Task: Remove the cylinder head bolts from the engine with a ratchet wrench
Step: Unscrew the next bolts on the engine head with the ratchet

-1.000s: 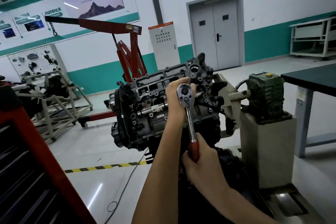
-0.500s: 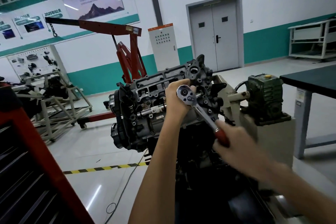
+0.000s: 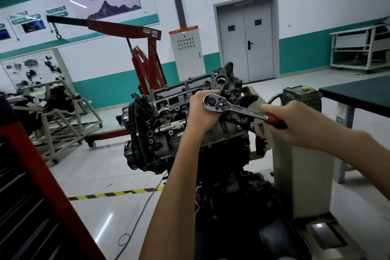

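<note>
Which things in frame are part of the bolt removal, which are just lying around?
In use: ratchet wrench, engine, left hand at the wrench head, right hand on its red handle.
Lying about: red hoist, grey cabinet, dark table, white rack, parts stand.

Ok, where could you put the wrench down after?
The dark table right of the green gearbox shows a bare top. The floor between the engine and the striped tape is bare too. Crowded: the engine top, where the left hand and right hand hold the ratchet wrench.
</note>
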Demonstrator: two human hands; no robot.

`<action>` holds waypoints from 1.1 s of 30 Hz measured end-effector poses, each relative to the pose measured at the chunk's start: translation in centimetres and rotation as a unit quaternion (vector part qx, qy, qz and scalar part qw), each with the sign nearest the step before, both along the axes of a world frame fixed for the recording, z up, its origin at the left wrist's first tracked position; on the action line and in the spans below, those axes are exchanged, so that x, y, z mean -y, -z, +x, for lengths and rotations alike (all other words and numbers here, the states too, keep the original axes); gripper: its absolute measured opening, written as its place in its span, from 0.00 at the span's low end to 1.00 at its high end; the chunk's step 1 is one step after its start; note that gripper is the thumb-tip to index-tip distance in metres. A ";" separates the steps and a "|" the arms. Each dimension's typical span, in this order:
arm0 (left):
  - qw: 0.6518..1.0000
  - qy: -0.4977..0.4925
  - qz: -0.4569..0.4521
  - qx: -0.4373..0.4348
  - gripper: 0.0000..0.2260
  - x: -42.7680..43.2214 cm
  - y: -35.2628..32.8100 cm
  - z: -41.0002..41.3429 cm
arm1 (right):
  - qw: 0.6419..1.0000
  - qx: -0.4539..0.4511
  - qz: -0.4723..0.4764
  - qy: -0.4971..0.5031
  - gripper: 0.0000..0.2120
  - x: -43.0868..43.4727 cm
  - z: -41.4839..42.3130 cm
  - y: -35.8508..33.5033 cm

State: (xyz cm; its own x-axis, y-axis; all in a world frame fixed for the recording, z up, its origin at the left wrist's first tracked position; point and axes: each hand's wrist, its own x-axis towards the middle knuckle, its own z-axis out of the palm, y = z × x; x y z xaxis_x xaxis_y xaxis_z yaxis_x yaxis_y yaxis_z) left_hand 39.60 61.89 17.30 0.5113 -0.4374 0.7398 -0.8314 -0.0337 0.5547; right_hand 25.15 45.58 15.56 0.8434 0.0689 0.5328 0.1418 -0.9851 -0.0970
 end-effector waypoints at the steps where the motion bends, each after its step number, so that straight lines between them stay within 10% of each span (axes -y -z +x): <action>1: 1.000 0.001 -0.002 0.001 0.16 -0.1 -0.1 -0.1 | 1.000 0.011 -0.008 0.008 0.08 0.1 0.2 -0.1; 5: 0.995 -0.026 -0.073 -0.055 0.16 0.3 0.7 0.0 | 0.982 0.027 0.185 -0.013 0.12 -5.0 0.2 4.7; 11: 0.986 -0.053 -0.136 -0.085 0.23 1.7 0.6 -0.5 | 0.863 0.071 0.496 -0.058 0.11 -15.5 2.2 9.4; 17: 0.994 -0.025 -0.085 -0.067 0.16 -0.3 1.0 0.2 | 0.981 -0.021 0.181 -0.060 0.13 -5.8 0.3 4.5; 22: 1.000 0.000 -0.015 0.002 0.17 -0.4 0.5 0.0 | 0.999 -0.015 -0.047 -0.005 0.11 0.3 0.2 -1.0; 33: 0.987 -0.052 -0.108 -0.108 0.20 1.1 1.0 0.2 | 0.868 0.047 0.490 -0.071 0.08 -15.2 2.0 9.0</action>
